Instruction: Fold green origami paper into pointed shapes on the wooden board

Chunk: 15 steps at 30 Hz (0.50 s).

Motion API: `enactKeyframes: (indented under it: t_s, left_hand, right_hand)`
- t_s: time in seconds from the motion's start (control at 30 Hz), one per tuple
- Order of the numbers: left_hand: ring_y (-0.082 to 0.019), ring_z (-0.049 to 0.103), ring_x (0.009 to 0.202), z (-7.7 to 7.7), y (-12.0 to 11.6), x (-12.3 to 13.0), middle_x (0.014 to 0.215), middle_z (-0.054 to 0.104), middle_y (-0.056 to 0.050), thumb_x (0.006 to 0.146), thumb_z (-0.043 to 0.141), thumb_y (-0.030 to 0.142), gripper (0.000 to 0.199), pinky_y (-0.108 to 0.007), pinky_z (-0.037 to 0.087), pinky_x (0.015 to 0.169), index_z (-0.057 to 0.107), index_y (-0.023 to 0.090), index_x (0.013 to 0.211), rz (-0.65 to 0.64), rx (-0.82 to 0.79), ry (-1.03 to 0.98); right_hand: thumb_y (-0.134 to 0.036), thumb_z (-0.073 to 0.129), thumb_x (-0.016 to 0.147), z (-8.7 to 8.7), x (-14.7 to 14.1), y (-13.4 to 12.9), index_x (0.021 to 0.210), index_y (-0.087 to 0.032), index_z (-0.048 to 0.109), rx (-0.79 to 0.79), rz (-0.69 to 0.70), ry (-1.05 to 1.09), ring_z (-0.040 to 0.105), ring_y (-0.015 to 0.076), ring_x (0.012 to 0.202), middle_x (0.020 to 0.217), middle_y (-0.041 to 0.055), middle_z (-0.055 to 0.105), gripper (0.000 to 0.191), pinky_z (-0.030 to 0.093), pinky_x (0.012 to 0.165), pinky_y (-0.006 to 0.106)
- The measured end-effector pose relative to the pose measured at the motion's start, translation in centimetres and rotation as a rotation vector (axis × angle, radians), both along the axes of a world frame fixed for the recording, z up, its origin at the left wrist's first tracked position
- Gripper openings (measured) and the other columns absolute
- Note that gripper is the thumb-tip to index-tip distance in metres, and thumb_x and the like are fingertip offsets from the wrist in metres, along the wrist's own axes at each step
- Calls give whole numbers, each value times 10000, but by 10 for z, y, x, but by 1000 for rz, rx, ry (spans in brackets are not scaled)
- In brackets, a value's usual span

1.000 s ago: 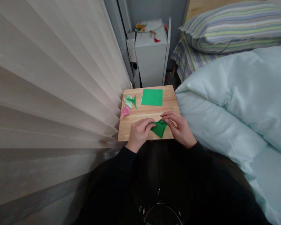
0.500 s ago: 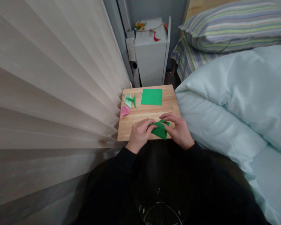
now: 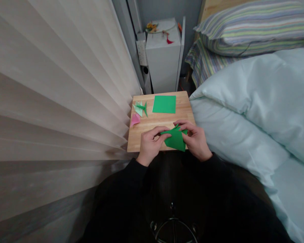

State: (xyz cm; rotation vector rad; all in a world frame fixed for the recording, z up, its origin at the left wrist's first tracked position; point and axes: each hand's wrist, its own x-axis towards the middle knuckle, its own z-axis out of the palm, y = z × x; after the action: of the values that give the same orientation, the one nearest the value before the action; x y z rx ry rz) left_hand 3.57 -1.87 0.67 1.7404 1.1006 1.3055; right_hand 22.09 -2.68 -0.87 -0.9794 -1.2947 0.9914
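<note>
A folded green paper (image 3: 176,139) is held between both hands above the front edge of the small wooden table (image 3: 139,138). My left hand (image 3: 151,143) pinches its left corner between thumb and fingers. On the other side, my right hand (image 3: 195,140) grips the right part, thumb in front and fingers behind. A flat green sheet (image 3: 164,104) lies farther back on the tabletop. At the table's left side are folded light and dark green papers (image 3: 141,108) and a folded pink paper (image 3: 135,119).
Behind the table stands a white cabinet (image 3: 163,64) with small ornaments and a red tassel (image 3: 169,41) on top. A pleated curtain (image 3: 66,84) borders the left. To the right are a pale blue quilt (image 3: 255,101) and a striped pillow (image 3: 258,25).
The green paper has turned and spread, so more of its front face shows between my hands. My right hand has shifted slightly to the right.
</note>
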Motion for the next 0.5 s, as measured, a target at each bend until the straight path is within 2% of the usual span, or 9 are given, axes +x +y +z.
enactKeyframes:
  t_s: [0.17, 0.37, 0.5]
  left_hand:
    - [-141, 744, 726, -1, 1, 1, 864, 808, -25, 831, 816, 225, 100, -227, 608, 680, 809, 195, 926, 41, 10, -69]
    - [-132, 745, 707, 2, -2, 1, 841, 811, -16, 832, 815, 196, 76, -223, 613, 693, 809, 197, 909, 64, 107, -22]
    - [-134, 755, 720, 2, -3, 2, 854, 815, -17, 830, 822, 197, 90, -227, 623, 712, 801, 195, 918, 79, 170, 2]
  right_hand:
    - [-199, 769, 811, 4, 0, -1, 729, -255, 725, -46, -48, 46, 694, 231, 1050, 1081, 35, 755, 109, 493, 958, 407]
    - [-243, 801, 810, 8, -2, -4, 828, -279, 793, -76, -13, 45, 681, 243, 1106, 1122, 43, 742, 42, 480, 1014, 432]
    - [-248, 807, 808, 11, -3, -5, 804, -284, 805, -73, -19, 21, 684, 242, 1082, 1109, 42, 745, 36, 489, 1008, 435]
